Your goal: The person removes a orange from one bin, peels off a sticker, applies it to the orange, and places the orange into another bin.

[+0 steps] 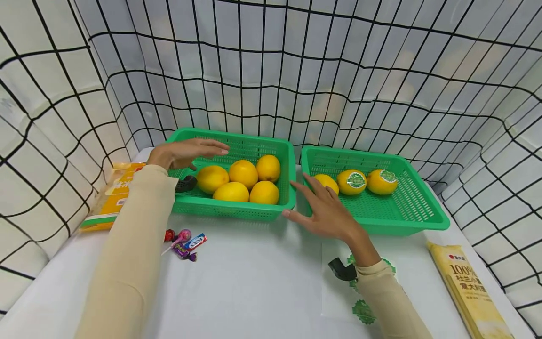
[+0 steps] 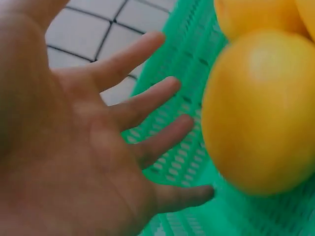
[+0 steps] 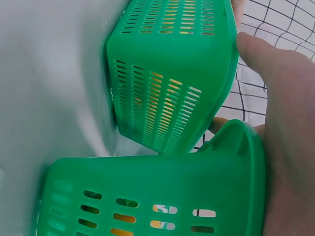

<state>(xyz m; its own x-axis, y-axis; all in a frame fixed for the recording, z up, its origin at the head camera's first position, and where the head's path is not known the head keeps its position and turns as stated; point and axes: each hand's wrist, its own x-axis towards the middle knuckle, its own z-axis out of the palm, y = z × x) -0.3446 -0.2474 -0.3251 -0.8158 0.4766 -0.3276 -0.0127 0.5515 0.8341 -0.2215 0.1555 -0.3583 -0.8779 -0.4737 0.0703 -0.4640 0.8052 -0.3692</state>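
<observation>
My left hand (image 1: 186,153) hovers over the left end of the left green basket (image 1: 228,209), fingers spread and nothing held. Several yellow lemon-like fruits (image 1: 243,173) lie in that basket; the left wrist view shows the fingertips just short of one fruit (image 2: 261,113). Between the two baskets, my right hand (image 1: 326,212) has its fingers extended, with the thumb (image 3: 253,49) at the left basket's corner rim. The palm is over the left end of the right green basket (image 1: 406,226). Two stickered fruits (image 1: 351,182) and one partly hidden fruit (image 1: 326,182) lie inside it.
Wrapped candies and a lollipop (image 1: 184,236) lie before the left basket. An orange-yellow bag (image 1: 114,193) stands at left; a yellow noodle packet (image 1: 470,287) lies at right. A sheet of green stickers (image 1: 363,311) is under the right forearm. Black netting (image 1: 262,87) surrounds the white table.
</observation>
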